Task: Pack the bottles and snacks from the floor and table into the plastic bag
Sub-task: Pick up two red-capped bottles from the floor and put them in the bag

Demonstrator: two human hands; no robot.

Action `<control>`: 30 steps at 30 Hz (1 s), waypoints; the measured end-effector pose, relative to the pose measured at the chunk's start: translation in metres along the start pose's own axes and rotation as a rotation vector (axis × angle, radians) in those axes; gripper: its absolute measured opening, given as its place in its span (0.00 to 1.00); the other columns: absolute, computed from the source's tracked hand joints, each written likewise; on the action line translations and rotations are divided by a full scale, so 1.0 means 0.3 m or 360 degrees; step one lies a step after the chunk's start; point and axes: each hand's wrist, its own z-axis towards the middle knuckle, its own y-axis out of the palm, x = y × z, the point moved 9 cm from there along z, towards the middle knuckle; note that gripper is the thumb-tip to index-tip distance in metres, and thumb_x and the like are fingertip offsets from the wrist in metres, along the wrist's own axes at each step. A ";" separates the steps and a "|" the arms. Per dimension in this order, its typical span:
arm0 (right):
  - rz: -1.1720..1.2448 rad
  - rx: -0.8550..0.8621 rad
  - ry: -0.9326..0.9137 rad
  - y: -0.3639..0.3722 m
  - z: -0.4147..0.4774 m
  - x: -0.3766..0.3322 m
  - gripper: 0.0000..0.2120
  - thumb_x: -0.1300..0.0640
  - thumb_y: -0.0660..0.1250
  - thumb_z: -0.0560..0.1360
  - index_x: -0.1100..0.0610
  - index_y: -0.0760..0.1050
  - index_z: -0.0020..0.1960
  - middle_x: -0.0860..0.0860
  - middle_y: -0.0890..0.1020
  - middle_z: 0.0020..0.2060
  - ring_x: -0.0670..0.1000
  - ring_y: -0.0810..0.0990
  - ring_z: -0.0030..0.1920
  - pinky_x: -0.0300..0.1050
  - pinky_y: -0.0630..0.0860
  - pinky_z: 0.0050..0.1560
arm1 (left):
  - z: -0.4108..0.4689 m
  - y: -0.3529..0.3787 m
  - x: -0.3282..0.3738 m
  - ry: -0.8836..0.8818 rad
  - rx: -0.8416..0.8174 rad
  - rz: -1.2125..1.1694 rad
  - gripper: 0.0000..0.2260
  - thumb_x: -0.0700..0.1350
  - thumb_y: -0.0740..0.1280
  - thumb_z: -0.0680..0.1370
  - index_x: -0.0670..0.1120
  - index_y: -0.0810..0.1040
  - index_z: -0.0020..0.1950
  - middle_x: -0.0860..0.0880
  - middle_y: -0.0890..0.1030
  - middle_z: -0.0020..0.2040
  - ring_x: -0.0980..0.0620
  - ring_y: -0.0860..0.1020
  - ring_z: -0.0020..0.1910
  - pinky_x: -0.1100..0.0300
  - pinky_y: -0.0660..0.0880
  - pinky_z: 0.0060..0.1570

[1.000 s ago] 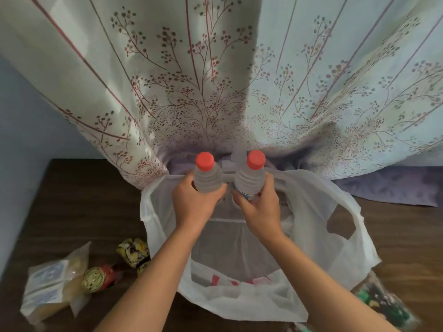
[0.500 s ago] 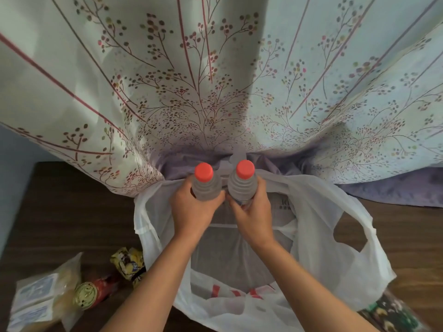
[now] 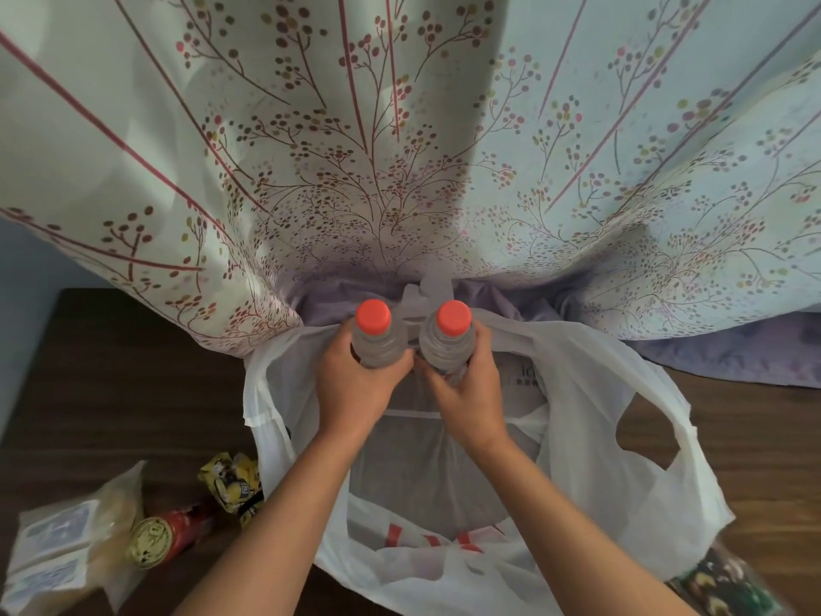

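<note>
Two clear bottles with red caps stand upright side by side over the far rim of the open white plastic bag. My left hand grips the left bottle around its body. My right hand grips the right bottle the same way. The bottles' lower parts are hidden by my hands. On the floor to the left lie a yellow snack pack, a red can-shaped snack tube and a clear packet of biscuits.
A floral curtain hangs right behind the bag, over purple cloth. The floor is dark wood. A dark patterned packet lies at the bottom right, beside the bag.
Both hands moved the two bottles closer together and slightly lower toward the bag's far rim. The view tilted up a little.
</note>
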 end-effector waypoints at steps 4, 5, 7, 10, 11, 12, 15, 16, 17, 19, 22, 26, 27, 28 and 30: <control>0.0021 -0.0009 0.0020 -0.004 -0.003 -0.012 0.29 0.62 0.79 0.72 0.55 0.70 0.68 0.47 0.82 0.59 0.43 0.81 0.60 0.41 0.76 0.62 | 0.011 0.005 0.009 -0.0001 -0.0071 0.0055 0.17 0.49 0.83 0.63 0.52 0.78 0.45 0.58 0.84 0.40 0.66 0.80 0.40 0.69 0.72 0.36; 0.0015 -0.0002 0.0025 -0.008 -0.004 -0.016 0.29 0.62 0.79 0.71 0.55 0.70 0.67 0.46 0.82 0.59 0.43 0.81 0.59 0.42 0.76 0.62 | 0.014 0.006 0.009 -0.0004 -0.0088 0.0072 0.18 0.49 0.83 0.63 0.53 0.78 0.45 0.58 0.84 0.40 0.66 0.80 0.40 0.68 0.72 0.37; -0.0015 -0.0014 0.0024 -0.013 -0.004 -0.028 0.29 0.61 0.80 0.70 0.53 0.71 0.67 0.46 0.82 0.59 0.43 0.81 0.59 0.43 0.77 0.62 | 0.014 0.003 0.009 -0.0005 -0.0115 0.0106 0.19 0.50 0.83 0.62 0.54 0.78 0.46 0.58 0.84 0.41 0.66 0.80 0.41 0.65 0.73 0.39; -0.0112 -0.0078 0.0024 -0.027 0.002 -0.053 0.33 0.56 0.82 0.68 0.51 0.71 0.68 0.45 0.82 0.61 0.42 0.80 0.61 0.45 0.76 0.63 | 0.006 -0.017 0.025 0.0006 -0.0115 0.0111 0.26 0.52 0.85 0.61 0.55 0.78 0.54 0.58 0.84 0.45 0.63 0.81 0.45 0.60 0.76 0.44; -0.0166 -0.0111 0.0029 -0.033 0.004 -0.063 0.35 0.54 0.82 0.68 0.51 0.70 0.70 0.44 0.81 0.62 0.42 0.79 0.63 0.45 0.76 0.64 | -0.001 -0.024 0.034 0.0002 -0.0113 0.0093 0.28 0.54 0.85 0.60 0.56 0.77 0.55 0.58 0.84 0.46 0.61 0.82 0.46 0.57 0.78 0.47; -0.0223 -0.0139 0.0027 -0.043 0.007 -0.072 0.37 0.52 0.82 0.67 0.51 0.69 0.71 0.45 0.80 0.65 0.43 0.78 0.65 0.46 0.75 0.65 | -0.007 -0.032 0.043 -0.0002 -0.0108 0.0059 0.31 0.57 0.85 0.58 0.56 0.77 0.56 0.58 0.85 0.47 0.60 0.83 0.47 0.54 0.80 0.50; -0.0425 -0.0215 0.0036 -0.083 0.004 -0.111 0.45 0.44 0.81 0.68 0.56 0.64 0.77 0.50 0.74 0.73 0.49 0.71 0.73 0.52 0.70 0.72 | -0.049 -0.070 0.092 0.0033 -0.0079 0.0010 0.38 0.65 0.83 0.57 0.57 0.74 0.62 0.58 0.83 0.55 0.58 0.82 0.54 0.48 0.80 0.58; -0.0498 -0.0250 0.0031 -0.096 -0.004 -0.132 0.47 0.43 0.80 0.68 0.58 0.63 0.78 0.52 0.72 0.75 0.51 0.69 0.75 0.53 0.68 0.73 | -0.075 -0.084 0.121 0.0087 -0.0084 0.0043 0.41 0.66 0.82 0.57 0.57 0.73 0.66 0.57 0.82 0.59 0.58 0.80 0.58 0.49 0.78 0.61; -0.0573 -0.0283 0.0016 -0.110 -0.014 -0.157 0.48 0.41 0.79 0.69 0.59 0.61 0.79 0.54 0.70 0.76 0.53 0.68 0.76 0.53 0.67 0.74 | -0.104 -0.099 0.149 0.0138 -0.0091 0.0092 0.44 0.67 0.82 0.59 0.55 0.70 0.70 0.56 0.79 0.64 0.58 0.78 0.63 0.50 0.76 0.65; -0.0728 -0.0330 -0.0071 -0.142 -0.040 -0.219 0.49 0.36 0.76 0.70 0.61 0.59 0.80 0.56 0.69 0.77 0.54 0.66 0.77 0.52 0.66 0.75 | -0.166 -0.132 0.192 0.0202 -0.0096 0.0220 0.50 0.67 0.80 0.63 0.51 0.64 0.78 0.51 0.72 0.74 0.53 0.70 0.72 0.52 0.70 0.71; -0.0933 -0.0360 -0.0256 -0.194 -0.084 -0.322 0.49 0.33 0.70 0.70 0.61 0.59 0.79 0.57 0.68 0.76 0.56 0.65 0.77 0.53 0.65 0.76 | -0.256 -0.175 0.238 0.0248 -0.0098 0.0517 0.55 0.70 0.75 0.67 0.47 0.52 0.83 0.47 0.59 0.82 0.49 0.59 0.80 0.53 0.62 0.74; -0.1225 -0.0327 -0.0518 -0.268 -0.165 -0.446 0.47 0.30 0.63 0.72 0.62 0.61 0.79 0.59 0.68 0.76 0.59 0.63 0.78 0.54 0.61 0.78 | -0.400 -0.241 0.337 0.0464 0.0045 0.0891 0.52 0.73 0.67 0.72 0.44 0.50 0.83 0.43 0.59 0.82 0.46 0.58 0.80 0.47 0.60 0.78; -0.1278 -0.0310 -0.0553 -0.291 -0.188 -0.472 0.48 0.28 0.60 0.72 0.61 0.60 0.80 0.59 0.67 0.77 0.59 0.62 0.79 0.56 0.60 0.78 | -0.436 -0.255 0.363 0.0504 0.0072 0.0941 0.51 0.73 0.66 0.73 0.43 0.50 0.83 0.42 0.59 0.82 0.45 0.58 0.80 0.46 0.60 0.78; -0.1326 -0.0299 -0.0577 -0.313 -0.213 -0.493 0.48 0.27 0.56 0.72 0.59 0.59 0.80 0.59 0.66 0.78 0.60 0.60 0.79 0.57 0.60 0.78 | -0.469 -0.267 0.384 0.0527 0.0082 0.0975 0.51 0.73 0.64 0.73 0.42 0.50 0.83 0.42 0.58 0.82 0.45 0.57 0.81 0.45 0.59 0.78; -0.1425 -0.0288 -0.0602 -0.363 -0.258 -0.528 0.46 0.25 0.51 0.73 0.54 0.57 0.82 0.59 0.63 0.79 0.61 0.57 0.80 0.60 0.58 0.79 | -0.521 -0.283 0.418 0.0554 0.0066 0.1031 0.50 0.75 0.57 0.74 0.42 0.49 0.83 0.43 0.55 0.83 0.47 0.53 0.82 0.45 0.56 0.79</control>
